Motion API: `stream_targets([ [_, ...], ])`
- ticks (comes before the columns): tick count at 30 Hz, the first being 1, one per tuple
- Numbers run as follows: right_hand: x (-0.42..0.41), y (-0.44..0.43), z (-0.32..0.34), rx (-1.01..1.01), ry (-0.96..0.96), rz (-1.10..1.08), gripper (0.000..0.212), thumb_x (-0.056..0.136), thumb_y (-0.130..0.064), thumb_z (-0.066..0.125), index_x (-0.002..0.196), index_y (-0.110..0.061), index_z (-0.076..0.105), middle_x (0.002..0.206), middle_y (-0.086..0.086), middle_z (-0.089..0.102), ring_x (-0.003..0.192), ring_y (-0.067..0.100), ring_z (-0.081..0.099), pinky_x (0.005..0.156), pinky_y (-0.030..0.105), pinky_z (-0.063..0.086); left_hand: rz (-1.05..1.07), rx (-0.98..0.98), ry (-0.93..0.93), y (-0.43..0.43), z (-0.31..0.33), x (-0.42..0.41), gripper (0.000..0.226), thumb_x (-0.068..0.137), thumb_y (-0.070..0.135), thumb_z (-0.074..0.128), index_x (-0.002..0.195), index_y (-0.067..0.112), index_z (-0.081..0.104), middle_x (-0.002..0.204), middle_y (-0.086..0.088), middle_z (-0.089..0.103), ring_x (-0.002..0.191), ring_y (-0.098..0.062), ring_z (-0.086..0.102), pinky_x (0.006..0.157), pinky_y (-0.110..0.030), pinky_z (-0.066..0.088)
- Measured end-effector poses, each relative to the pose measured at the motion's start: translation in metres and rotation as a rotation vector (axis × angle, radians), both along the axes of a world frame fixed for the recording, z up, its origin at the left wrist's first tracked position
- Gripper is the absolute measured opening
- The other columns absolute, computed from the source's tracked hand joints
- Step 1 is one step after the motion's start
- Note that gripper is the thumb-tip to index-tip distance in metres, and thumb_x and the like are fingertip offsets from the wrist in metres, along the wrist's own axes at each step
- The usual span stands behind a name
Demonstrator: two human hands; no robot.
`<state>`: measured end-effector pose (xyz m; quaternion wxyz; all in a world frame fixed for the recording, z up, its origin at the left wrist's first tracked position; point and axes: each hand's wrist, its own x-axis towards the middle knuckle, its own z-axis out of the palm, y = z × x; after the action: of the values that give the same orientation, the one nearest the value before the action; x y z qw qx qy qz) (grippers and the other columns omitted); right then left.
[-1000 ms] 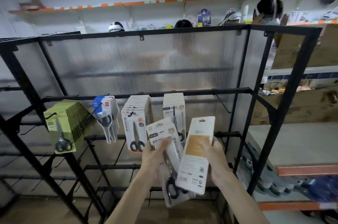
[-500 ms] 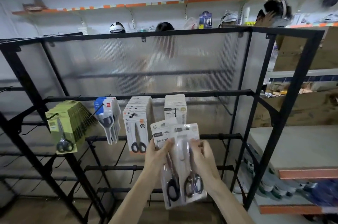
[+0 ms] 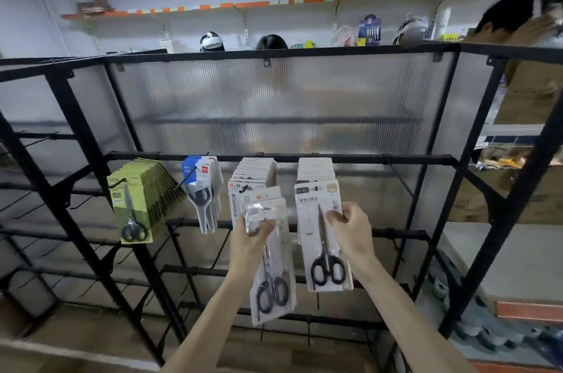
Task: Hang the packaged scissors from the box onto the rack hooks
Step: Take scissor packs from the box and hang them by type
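My left hand (image 3: 251, 238) grips a small stack of white packaged scissors (image 3: 272, 275) near its top, below the third hanging stack (image 3: 254, 174). My right hand (image 3: 350, 227) pinches the right edge of a single white pack of black-handled scissors (image 3: 323, 238), held upright right in front of the fourth hanging stack (image 3: 315, 168). Whether its hole is on the hook I cannot tell. The black rack bar (image 3: 365, 158) carries all the hooks. The box is out of view.
Green packs (image 3: 137, 199) and blue-and-white packs (image 3: 202, 186) hang further left on the rack. An empty hook (image 3: 399, 177) juts out to the right. Lower bars (image 3: 396, 233) carry bare hooks. Heads of other people show behind the ribbed panel (image 3: 274, 104).
My right hand took one pack off the stack in my left hand, turned it face forward and raised it to the fourth hanging stack. The left hand stayed low with the rest.
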<state>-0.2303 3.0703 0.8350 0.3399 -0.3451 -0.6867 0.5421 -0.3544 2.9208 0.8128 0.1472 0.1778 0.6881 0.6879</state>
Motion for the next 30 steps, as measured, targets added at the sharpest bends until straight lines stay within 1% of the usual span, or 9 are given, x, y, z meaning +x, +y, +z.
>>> stream_targets([
  [2, -0.003, 0.002, -0.003, -0.009, -0.010, -0.002, 0.011, 0.095, -0.015, 0.062, 0.101, -0.022, 0.055, 0.097, -0.010, 0.065, 0.090, 0.009, 0.065, 0.067, 0.022, 0.048, 0.007, 0.019, 0.005, -0.003, -0.003, -0.003, 0.055, 0.087, 0.031, 0.078, 0.135, 0.015, 0.056, 0.123, 0.001, 0.069, 0.113, -0.015, 0.066, 0.100, -0.035, 0.051],
  [5, -0.005, 0.003, -0.008, -0.002, -0.022, -0.007, 0.013, 0.096, -0.014, 0.061, 0.095, -0.024, 0.053, 0.094, -0.009, 0.065, 0.085, 0.007, 0.064, 0.063, 0.021, 0.047, 0.018, 0.046, -0.003, -0.007, -0.008, -0.005, 0.041, 0.089, 0.023, 0.077, 0.126, 0.018, 0.060, 0.114, 0.006, 0.072, 0.106, -0.010, 0.068, 0.084, -0.021, 0.050],
  [10, -0.006, 0.003, -0.021, 0.003, -0.043, -0.025, 0.010, 0.097, -0.015, 0.060, 0.105, -0.019, 0.056, 0.096, -0.009, 0.065, 0.087, 0.005, 0.062, 0.063, 0.018, 0.043, 0.019, 0.054, -0.014, -0.008, -0.010, -0.004, 0.042, 0.090, 0.026, 0.076, 0.127, 0.021, 0.059, 0.110, 0.012, 0.072, 0.103, -0.005, 0.066, 0.079, -0.017, 0.045],
  [13, -0.013, 0.005, -0.021, -0.020, -0.044, -0.039, 0.010, 0.097, -0.013, 0.060, 0.107, -0.014, 0.058, 0.098, -0.004, 0.066, 0.084, 0.006, 0.062, 0.061, 0.019, 0.043, 0.013, 0.057, -0.013, -0.007, -0.011, -0.004, 0.046, 0.089, 0.025, 0.077, 0.131, 0.018, 0.059, 0.113, 0.008, 0.073, 0.104, -0.007, 0.068, 0.088, -0.024, 0.049],
  [15, -0.017, 0.007, -0.017, -0.024, -0.038, -0.033, 0.010, 0.097, -0.011, 0.059, 0.106, -0.014, 0.057, 0.095, -0.006, 0.065, 0.082, 0.004, 0.060, 0.060, 0.019, 0.042, 0.010, 0.060, -0.011, -0.007, -0.012, -0.004, 0.046, 0.089, 0.023, 0.077, 0.132, 0.016, 0.060, 0.114, 0.005, 0.074, 0.102, -0.007, 0.069, 0.093, -0.027, 0.051],
  [17, -0.016, 0.006, -0.018, -0.012, -0.027, -0.011, 0.012, 0.098, -0.011, 0.058, 0.109, -0.015, 0.055, 0.095, -0.010, 0.063, 0.083, 0.001, 0.059, 0.061, 0.017, 0.042, 0.008, 0.063, -0.012, -0.008, -0.012, -0.004, 0.046, 0.089, 0.023, 0.077, 0.131, 0.016, 0.060, 0.113, 0.005, 0.075, 0.099, -0.004, 0.071, 0.091, -0.024, 0.052],
  [21, -0.003, 0.001, -0.025, 0.060, 0.009, 0.000, 0.011, 0.098, -0.014, 0.060, 0.108, -0.016, 0.058, 0.098, -0.011, 0.065, 0.089, 0.001, 0.061, 0.062, 0.010, 0.044, 0.004, 0.075, -0.034, -0.011, -0.010, -0.003, 0.048, 0.089, 0.022, 0.077, 0.133, 0.014, 0.059, 0.110, 0.007, 0.076, 0.094, 0.002, 0.071, 0.102, -0.034, 0.051],
  [25, -0.007, 0.005, -0.021, 0.071, 0.018, -0.014, 0.017, 0.097, -0.019, 0.062, 0.112, -0.013, 0.061, 0.101, -0.005, 0.068, 0.093, 0.009, 0.065, 0.068, 0.018, 0.046, 0.003, 0.061, -0.032, -0.009, -0.011, -0.001, 0.048, 0.089, 0.024, 0.077, 0.133, 0.015, 0.058, 0.113, 0.007, 0.073, 0.090, 0.006, 0.070, 0.092, -0.025, 0.047],
  [30, -0.013, 0.010, -0.020, 0.081, -0.044, -0.021, 0.015, 0.099, -0.020, 0.059, 0.110, -0.010, 0.061, 0.101, -0.002, 0.069, 0.086, 0.006, 0.064, 0.061, 0.015, 0.043, -0.003, 0.070, -0.059, -0.007, -0.010, 0.001, 0.052, 0.088, 0.029, 0.078, 0.134, 0.016, 0.057, 0.119, 0.004, 0.071, 0.105, -0.005, 0.065, 0.096, -0.032, 0.043],
])
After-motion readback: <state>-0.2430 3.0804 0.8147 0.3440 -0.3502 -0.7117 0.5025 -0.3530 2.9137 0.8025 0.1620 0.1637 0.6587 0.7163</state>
